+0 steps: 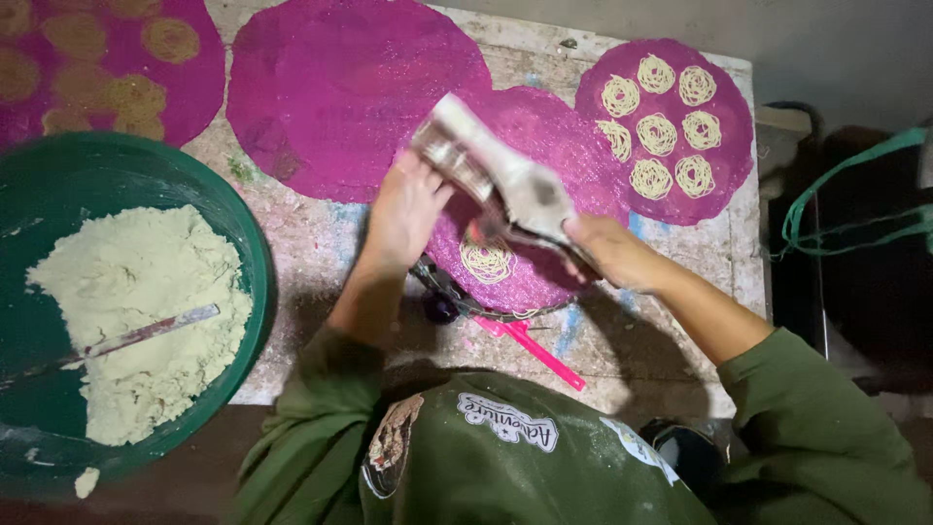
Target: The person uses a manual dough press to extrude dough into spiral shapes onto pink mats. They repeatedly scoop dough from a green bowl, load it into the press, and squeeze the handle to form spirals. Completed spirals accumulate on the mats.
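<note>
My left hand (406,209) grips the barrel end of a metal noodle press (491,170), and my right hand (610,251) holds its handle end. The press hangs over a round magenta mat (559,146) in the middle of the table. Under the press a coil of pale noodle strands (486,261) lies on that mat. The mat rests on a dark ring stand (442,292) at the table's near edge.
A green basin (238,224) of pale dough with a metal spatula (146,335) sits at left. A mat with several noodle coils (666,126) lies far right, a bare magenta mat (340,87) behind, another with coils (107,68) far left. A pink stick (539,350) lies near me.
</note>
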